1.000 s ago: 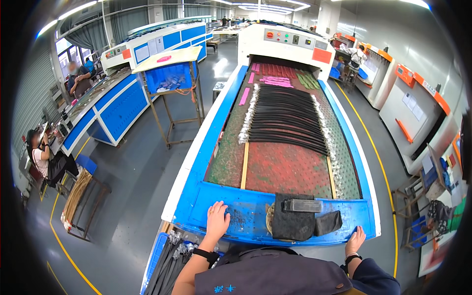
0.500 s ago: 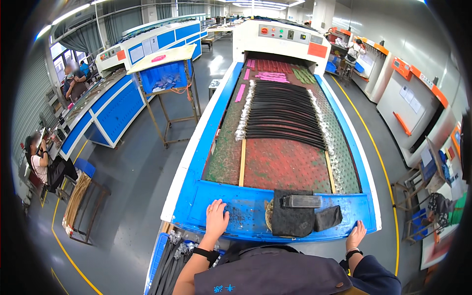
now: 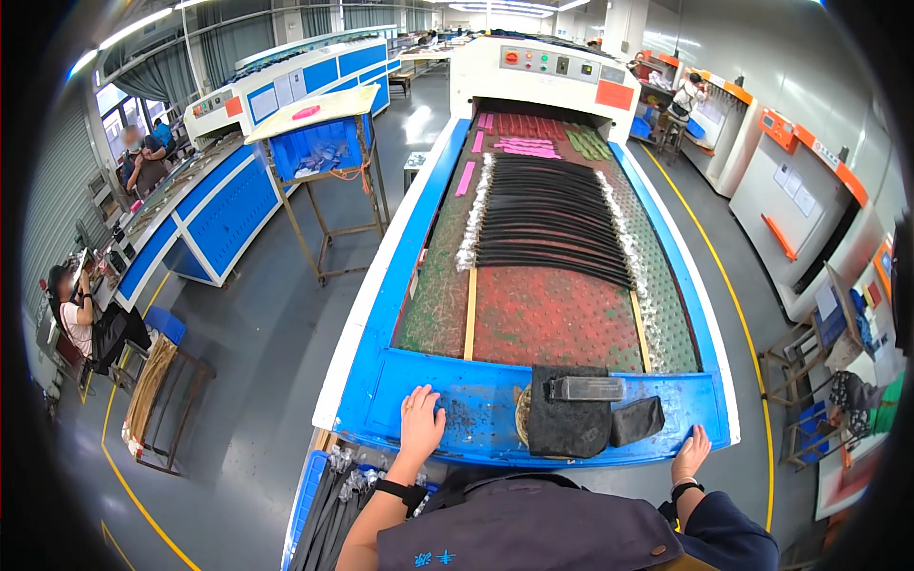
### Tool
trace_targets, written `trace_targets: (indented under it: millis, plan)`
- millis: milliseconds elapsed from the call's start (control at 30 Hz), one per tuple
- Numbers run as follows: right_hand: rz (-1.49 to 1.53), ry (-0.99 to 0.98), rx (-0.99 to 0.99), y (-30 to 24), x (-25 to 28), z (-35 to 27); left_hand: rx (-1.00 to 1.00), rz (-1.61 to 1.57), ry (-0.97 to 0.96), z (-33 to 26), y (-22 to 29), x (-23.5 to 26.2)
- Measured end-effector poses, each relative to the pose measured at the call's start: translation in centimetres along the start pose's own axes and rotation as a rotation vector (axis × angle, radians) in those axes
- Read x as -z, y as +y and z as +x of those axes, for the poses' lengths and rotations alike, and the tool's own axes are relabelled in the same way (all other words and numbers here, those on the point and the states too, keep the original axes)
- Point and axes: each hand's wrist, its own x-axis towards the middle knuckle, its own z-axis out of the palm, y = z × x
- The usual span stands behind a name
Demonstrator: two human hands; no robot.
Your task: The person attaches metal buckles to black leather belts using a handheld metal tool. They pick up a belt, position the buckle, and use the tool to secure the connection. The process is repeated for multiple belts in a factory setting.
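My left hand (image 3: 420,421) lies on the blue front ledge (image 3: 476,381) of a conveyor machine, fingers stretched out and holding nothing. At the ledge's right end, my right hand (image 3: 689,455) rests on the front edge with its fingers extended. Between them, nearer the right, sit a black cloth-like pad (image 3: 569,426) with a clear plastic box (image 3: 588,389) on top, and a smaller black piece (image 3: 637,422). Beyond the ledge, a row of long black strips (image 3: 547,219), with whitish clear wrapping at both ends, lies across two light wooden rails (image 3: 470,324) over the red-green belt (image 3: 552,319).
Pink strips (image 3: 528,147) and green strips (image 3: 588,146) lie farther along the belt. A blue crate (image 3: 309,485) of black strips stands below my left forearm. To the left are a stand with a blue bin (image 3: 319,152) and a seated person (image 3: 81,314). Grey machines (image 3: 795,200) line the right.
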Motion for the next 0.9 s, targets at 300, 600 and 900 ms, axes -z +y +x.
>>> trace_targets:
  millis: [300,600,900]
  plan:
    - [-0.001,-0.007,-0.002,-0.29,0.31,-0.02,-0.001,0.004,0.004,0.06,0.11,0.04]
    - [-0.008,0.001,-0.008,-0.12,0.02,-0.02,-0.011,0.004,0.010,0.09,0.10,0.05]
    - [0.004,-0.006,-0.006,-0.36,0.35,-0.05,-0.001,0.004,-0.001,0.06,0.12,0.03]
